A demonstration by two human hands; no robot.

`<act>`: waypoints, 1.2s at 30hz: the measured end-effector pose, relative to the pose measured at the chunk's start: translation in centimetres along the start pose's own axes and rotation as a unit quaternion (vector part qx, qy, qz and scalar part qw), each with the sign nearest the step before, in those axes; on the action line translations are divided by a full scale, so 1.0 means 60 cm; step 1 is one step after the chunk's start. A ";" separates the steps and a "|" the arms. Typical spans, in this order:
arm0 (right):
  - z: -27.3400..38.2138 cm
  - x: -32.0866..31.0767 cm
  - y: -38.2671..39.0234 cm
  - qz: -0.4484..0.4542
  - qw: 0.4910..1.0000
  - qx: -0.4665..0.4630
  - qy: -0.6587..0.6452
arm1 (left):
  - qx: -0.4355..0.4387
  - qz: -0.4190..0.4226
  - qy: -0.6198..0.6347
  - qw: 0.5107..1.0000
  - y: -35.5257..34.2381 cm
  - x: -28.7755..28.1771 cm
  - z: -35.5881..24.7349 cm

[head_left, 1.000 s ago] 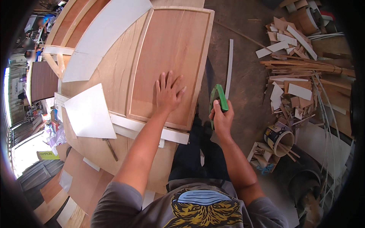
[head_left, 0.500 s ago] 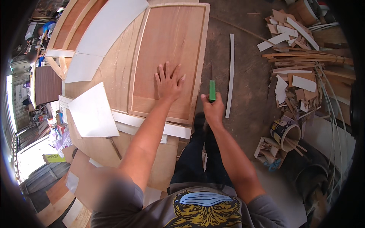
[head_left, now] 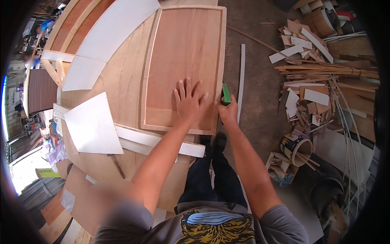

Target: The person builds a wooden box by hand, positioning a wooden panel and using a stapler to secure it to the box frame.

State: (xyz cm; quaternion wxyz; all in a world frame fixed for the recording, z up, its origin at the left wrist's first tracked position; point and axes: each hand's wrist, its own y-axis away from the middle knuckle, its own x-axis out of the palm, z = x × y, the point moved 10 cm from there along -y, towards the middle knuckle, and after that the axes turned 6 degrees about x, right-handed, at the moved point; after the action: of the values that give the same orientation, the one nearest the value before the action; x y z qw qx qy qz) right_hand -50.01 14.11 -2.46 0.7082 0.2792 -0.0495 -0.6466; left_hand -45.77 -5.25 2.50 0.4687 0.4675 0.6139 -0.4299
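Observation:
A shallow wooden panel (head_left: pixel 183 44) with a raised frame lies on a larger plywood sheet. My left hand (head_left: pixel 190 101) rests flat on the lower part of the panel, fingers spread. At the panel's right edge, my right hand (head_left: pixel 228 110) is closed round the green handle of a tool (head_left: pixel 226 94). The tool tilts toward the frame; its working end does not show clearly, so I cannot tell its kind. The right hand's thumb side is against or very close to the frame's side strip (head_left: pixel 219 81).
A white four-sided board (head_left: pixel 94 126) and a white strip (head_left: pixel 162 142) lie left and near. A curved, white-faced frame (head_left: pixel 109 36) stands far left. On the floor at right are a long white strip (head_left: pixel 242 77), heaped wood scraps (head_left: pixel 302 97) and a bucket (head_left: pixel 290 148).
My right hand has come in from beside the panel to its right edge, and the tool has tilted left. The left hand sits slightly nearer me on the panel. The whole view has shifted a little.

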 end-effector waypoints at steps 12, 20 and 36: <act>0.067 -0.087 0.089 -0.023 0.997 0.043 -0.061 | 0.022 0.026 0.019 0.999 0.003 0.012 -0.014; 0.143 -0.090 0.175 -0.005 0.974 0.032 -0.223 | 0.021 0.057 -0.036 0.997 -0.001 0.036 -0.012; 0.157 -0.092 0.198 -0.011 0.988 0.020 -0.154 | 0.053 0.088 -0.025 0.994 -0.015 0.038 -0.016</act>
State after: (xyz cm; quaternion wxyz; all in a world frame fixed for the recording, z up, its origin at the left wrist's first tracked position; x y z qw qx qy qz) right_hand -44.40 16.30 12.48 0.6790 0.1912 -0.1674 -0.6887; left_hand -47.11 -4.11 0.52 0.4949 0.5330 0.5344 -0.4306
